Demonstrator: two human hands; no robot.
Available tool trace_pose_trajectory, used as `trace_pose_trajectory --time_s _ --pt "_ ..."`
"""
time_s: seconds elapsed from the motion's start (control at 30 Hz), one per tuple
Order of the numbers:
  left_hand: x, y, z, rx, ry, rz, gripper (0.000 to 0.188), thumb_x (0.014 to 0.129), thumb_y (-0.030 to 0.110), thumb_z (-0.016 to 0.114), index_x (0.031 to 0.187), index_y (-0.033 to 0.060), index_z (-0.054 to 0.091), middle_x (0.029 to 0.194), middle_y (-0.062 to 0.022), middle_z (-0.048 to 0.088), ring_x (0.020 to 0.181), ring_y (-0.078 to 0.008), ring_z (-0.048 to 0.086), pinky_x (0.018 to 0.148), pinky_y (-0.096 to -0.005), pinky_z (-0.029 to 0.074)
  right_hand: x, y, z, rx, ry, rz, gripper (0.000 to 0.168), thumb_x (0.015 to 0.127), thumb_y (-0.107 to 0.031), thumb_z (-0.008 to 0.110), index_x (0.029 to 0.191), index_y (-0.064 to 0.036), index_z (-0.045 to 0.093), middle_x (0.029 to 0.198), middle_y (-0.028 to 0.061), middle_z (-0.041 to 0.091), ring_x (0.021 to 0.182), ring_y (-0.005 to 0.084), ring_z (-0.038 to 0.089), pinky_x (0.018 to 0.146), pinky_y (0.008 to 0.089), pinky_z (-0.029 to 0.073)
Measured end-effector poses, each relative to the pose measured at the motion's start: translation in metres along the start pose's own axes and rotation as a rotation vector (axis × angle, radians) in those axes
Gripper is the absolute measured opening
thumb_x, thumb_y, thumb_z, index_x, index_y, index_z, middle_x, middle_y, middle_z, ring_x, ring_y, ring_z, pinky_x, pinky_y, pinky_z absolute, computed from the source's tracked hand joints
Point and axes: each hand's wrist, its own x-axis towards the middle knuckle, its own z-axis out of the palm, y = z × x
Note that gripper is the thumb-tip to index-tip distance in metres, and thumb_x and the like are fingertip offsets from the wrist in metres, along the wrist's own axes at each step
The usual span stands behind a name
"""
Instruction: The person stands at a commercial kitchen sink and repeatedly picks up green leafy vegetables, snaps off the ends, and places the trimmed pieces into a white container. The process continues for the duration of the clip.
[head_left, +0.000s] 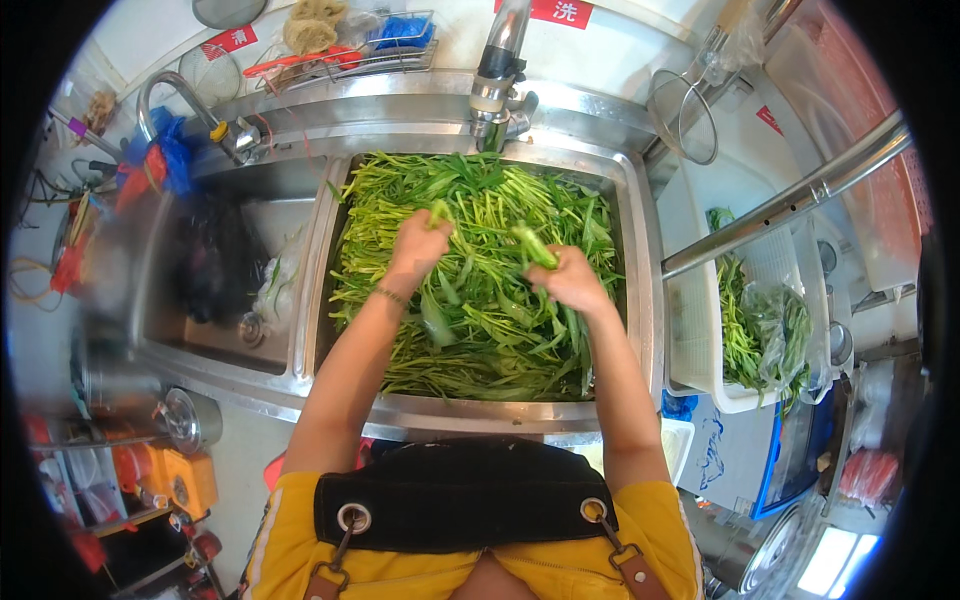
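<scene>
A heap of long green leafy stems (495, 315), which looks like water spinach, fills the right basin of a stainless steel sink (637, 247). Over the heap, my left hand (421, 241) is closed around a few stems, whose pale ends show above the fist and whose blurred leaves hang below it. My right hand (570, 277) grips a thicker bunch of stems (534, 244), cut ends pointing up and to the left. The two hands are apart. Whether either bunch is fully lifted off the heap, I cannot tell.
A tap (491, 112) stands behind the full basin. In the left basin (300, 187) lie a dark plastic bag (217, 262) and stray leaves. To the right, a white basket (690, 330) holds more greens under a metal pole (787, 199). A wire rack (345, 64) sits behind the sink.
</scene>
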Motion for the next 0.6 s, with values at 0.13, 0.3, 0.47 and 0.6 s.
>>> trace_pose_trajectory --time_s 0.13,0.3,0.47,0.6 --pt "0.008 0.011 0.024 0.436 0.025 -0.001 0.033 0.076 0.031 0.066 0.082 -0.0004 0.06 0.072 -0.0116 0.061 0.073 -0.0223 0.059 0.066 -0.035 0.046 0.012 0.004 0.018 -0.167 -0.08 -0.028 0.02 0.067 -0.017 0.066 0.08 -0.002 0.064 0.065 0.0091 0.06 0.059 0.0189 0.056 0.061 0.0324 0.045" --pt "0.023 -0.003 0.026 0.067 0.046 -0.028 0.022 0.071 0.019 0.067 0.067 -0.0014 0.06 0.058 -0.0092 0.055 0.052 -0.0199 0.053 0.054 -0.0353 0.045 0.019 0.007 0.031 -0.305 -0.003 -0.06 0.033 0.066 -0.023 0.067 0.092 -0.003 0.067 0.077 0.0164 0.065 0.074 0.0258 0.062 0.073 0.0346 0.048" --pt "-0.018 0.026 0.016 -0.382 -0.113 0.036 0.011 0.075 0.009 0.066 0.078 0.0027 0.058 0.056 0.0033 0.049 0.047 -0.0045 0.042 0.043 -0.0188 0.032 0.001 -0.019 0.027 -0.364 0.11 -0.039 0.028 0.07 -0.025 0.064 0.094 -0.011 0.068 0.078 0.0166 0.064 0.078 0.0304 0.062 0.074 0.0379 0.047" --pt "-0.031 0.049 0.01 -0.483 -0.192 0.042 0.011 0.078 0.011 0.066 0.074 0.0056 0.057 0.054 0.0045 0.048 0.045 -0.0051 0.041 0.043 -0.0196 0.031 0.002 -0.009 0.033 -0.324 0.187 -0.187 0.023 0.069 -0.023 0.064 0.087 -0.01 0.068 0.07 0.0155 0.063 0.07 0.0302 0.061 0.07 0.0379 0.047"
